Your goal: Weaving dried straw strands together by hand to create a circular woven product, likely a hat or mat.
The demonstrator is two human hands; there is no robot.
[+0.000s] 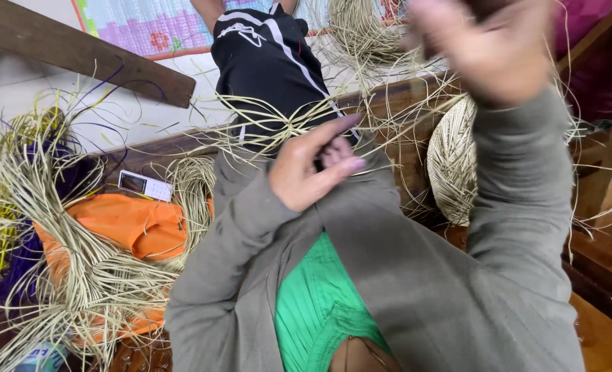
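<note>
We see the left hand (313,169) pinching pale straw strands (265,124) at its fingertips, the strands fanning away over dark cloth (265,62); the right hand (488,45) is raised, blurred, grip unclear.

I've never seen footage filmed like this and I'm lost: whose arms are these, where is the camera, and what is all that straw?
The camera sits on a person's head and looks down, so both grey-sleeved arms are their own. The left hand has its fingers curled at pale straw strands; whether it grips any is unclear. The right hand is raised and blurred. Loose straw lies over an orange cloth, beside a small white phone. A woven straw piece stands at the right. Another person in black sits opposite.
</note>
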